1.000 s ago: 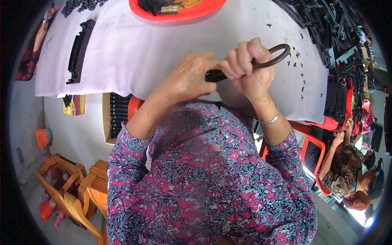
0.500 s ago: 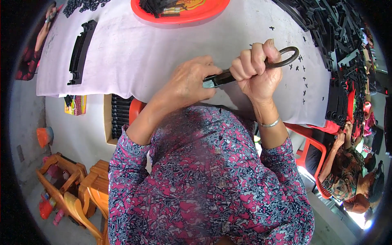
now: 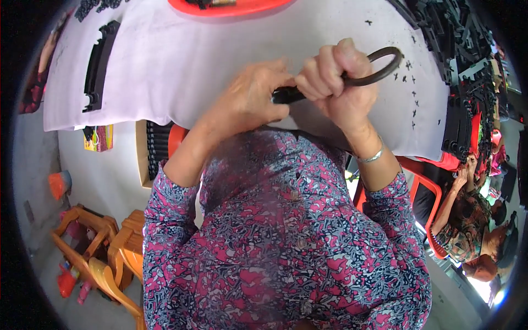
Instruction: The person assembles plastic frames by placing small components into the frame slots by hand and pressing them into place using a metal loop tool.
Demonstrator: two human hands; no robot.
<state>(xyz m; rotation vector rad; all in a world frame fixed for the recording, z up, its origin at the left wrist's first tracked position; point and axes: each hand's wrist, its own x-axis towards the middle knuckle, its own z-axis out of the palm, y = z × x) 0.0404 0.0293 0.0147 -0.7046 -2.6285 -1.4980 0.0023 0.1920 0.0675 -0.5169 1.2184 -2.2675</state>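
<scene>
My right hand is closed in a fist around a dark tool with a rounded metal loop handle, which sticks out to the right; its working end is hidden. Between my hands a short black piece shows, and I cannot tell whether it belongs to the tool. Around the left end of that piece, the thumb and fingers of my left hand are curled, slightly blurred. Both hands are above the near part of the cloth-covered table. Small black cross-shaped bits lie scattered right of my right hand.
A long black plastic part lies on the left of the table. At the far edge is a red tray. Black parts are heaped at the right. Below the table stands an open box; another person sits at right.
The view has shifted, so the red tray sits higher in the picture. My right fist has tilted and come closer to my left hand; less of the black piece shows between them.
</scene>
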